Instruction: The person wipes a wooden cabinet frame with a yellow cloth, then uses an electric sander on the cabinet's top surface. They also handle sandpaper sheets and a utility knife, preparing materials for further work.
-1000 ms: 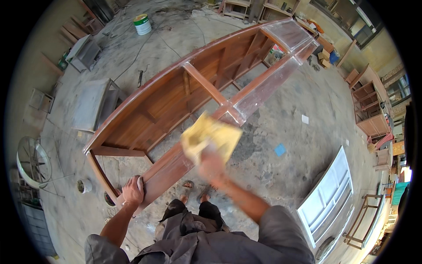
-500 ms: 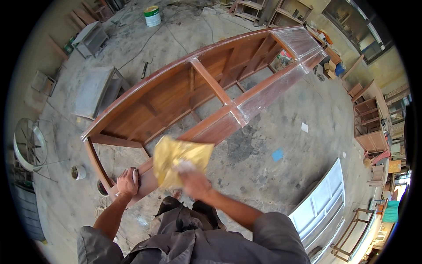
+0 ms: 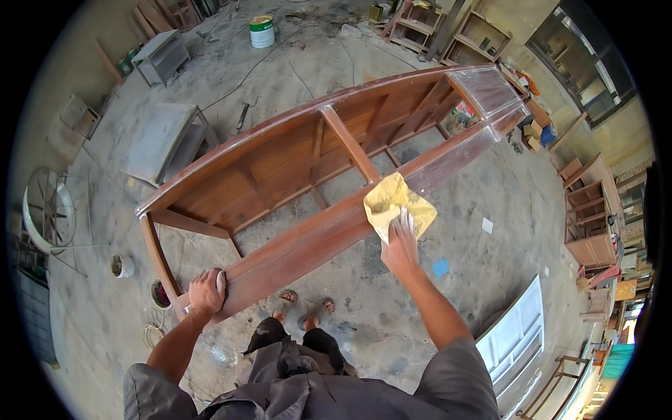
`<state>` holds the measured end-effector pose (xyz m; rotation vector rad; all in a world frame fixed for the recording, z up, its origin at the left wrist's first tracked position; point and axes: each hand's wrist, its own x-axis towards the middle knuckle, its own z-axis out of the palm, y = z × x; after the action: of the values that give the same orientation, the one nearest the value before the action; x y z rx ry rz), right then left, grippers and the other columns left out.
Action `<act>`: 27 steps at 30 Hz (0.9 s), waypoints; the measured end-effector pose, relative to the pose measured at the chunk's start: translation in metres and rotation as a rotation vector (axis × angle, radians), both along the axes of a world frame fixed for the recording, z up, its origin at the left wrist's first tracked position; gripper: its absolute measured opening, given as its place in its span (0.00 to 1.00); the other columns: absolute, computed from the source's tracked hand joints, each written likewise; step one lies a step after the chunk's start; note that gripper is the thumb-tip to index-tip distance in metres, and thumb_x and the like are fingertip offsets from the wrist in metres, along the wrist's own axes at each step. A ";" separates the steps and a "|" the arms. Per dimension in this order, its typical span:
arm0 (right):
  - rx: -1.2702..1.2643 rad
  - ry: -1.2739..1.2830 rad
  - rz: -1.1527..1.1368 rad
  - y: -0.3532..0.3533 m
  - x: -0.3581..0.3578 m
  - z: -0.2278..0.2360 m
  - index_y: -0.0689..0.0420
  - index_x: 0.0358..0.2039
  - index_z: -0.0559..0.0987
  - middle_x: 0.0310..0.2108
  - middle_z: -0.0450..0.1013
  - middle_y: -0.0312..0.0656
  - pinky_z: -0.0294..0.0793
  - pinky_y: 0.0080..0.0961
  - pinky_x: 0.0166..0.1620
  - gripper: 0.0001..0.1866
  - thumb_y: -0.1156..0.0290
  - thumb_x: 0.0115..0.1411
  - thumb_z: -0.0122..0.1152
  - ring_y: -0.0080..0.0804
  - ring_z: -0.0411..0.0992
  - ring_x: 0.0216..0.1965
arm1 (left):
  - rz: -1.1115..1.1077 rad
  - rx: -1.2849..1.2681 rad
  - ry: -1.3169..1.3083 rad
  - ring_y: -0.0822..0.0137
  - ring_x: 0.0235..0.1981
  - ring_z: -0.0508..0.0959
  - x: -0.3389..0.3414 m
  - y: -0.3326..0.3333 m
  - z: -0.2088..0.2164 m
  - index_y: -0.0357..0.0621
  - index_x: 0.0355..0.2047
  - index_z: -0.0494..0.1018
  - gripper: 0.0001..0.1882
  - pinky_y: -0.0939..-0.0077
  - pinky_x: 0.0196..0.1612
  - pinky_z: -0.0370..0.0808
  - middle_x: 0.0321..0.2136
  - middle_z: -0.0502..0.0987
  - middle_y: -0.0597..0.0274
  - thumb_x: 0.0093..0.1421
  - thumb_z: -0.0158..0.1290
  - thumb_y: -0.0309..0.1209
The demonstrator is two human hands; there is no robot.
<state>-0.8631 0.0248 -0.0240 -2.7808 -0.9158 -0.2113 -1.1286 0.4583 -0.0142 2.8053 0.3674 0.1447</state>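
A long reddish-brown wooden cabinet frame lies across the floor before me, open in places, with white dust along its joints. At its near left end my left hand is closed over the edge of the front board, its thumb side pale. My right hand presses a creased yellow cloth onto the front board, just by the middle crosspiece. Its dusty fingers lie over the cloth, hiding part of it. Whether the sheet is fabric or stiff paper is hard to make out.
A white panelled door-like piece lies at the right. Past the frame stand a grey table and a green-and-white bucket. Cables cross the floor. Wooden furniture lines the right wall. Below the frame are my sandalled feet.
My right hand has swept the yellow cloth rightward and away from me along the board. My left hand keeps its place at the frame's end. The view has tilted slightly.
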 end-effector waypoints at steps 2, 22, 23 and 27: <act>-0.011 0.004 -0.007 0.012 0.024 -0.001 0.71 0.60 0.66 0.67 0.56 0.63 0.44 0.53 0.72 0.30 0.70 0.58 0.57 0.63 0.48 0.71 | 0.000 -0.008 -0.008 0.44 0.34 0.78 0.012 -0.001 0.000 0.42 0.37 0.74 0.11 0.53 0.39 0.74 0.30 0.78 0.47 0.68 0.45 0.34; 0.303 0.194 0.422 0.157 -0.136 -0.014 0.61 0.41 0.79 0.35 0.77 0.53 0.71 0.49 0.51 0.15 0.68 0.54 0.59 0.57 0.74 0.43 | -0.011 -0.024 -0.041 0.45 0.33 0.79 0.007 0.000 -0.002 0.43 0.35 0.74 0.10 0.55 0.39 0.75 0.30 0.79 0.48 0.66 0.48 0.35; 0.226 0.308 0.470 0.143 -0.128 -0.019 0.60 0.41 0.79 0.35 0.77 0.52 0.71 0.49 0.51 0.15 0.67 0.54 0.59 0.56 0.75 0.43 | 0.001 -0.017 -0.039 0.45 0.33 0.79 0.007 -0.001 -0.001 0.43 0.35 0.74 0.10 0.55 0.39 0.75 0.30 0.79 0.48 0.65 0.48 0.35; 0.158 0.263 0.158 0.054 -0.024 -0.007 0.63 0.46 0.77 0.35 0.77 0.55 0.76 0.46 0.42 0.16 0.70 0.59 0.53 0.52 0.77 0.38 | 0.016 -0.010 -0.011 0.45 0.34 0.79 0.013 0.000 0.002 0.43 0.37 0.74 0.10 0.55 0.40 0.75 0.31 0.79 0.48 0.65 0.48 0.35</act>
<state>-0.8876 0.0786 -0.0312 -2.5012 -0.9971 0.1007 -1.1154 0.4581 -0.0123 2.7912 0.3867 0.1609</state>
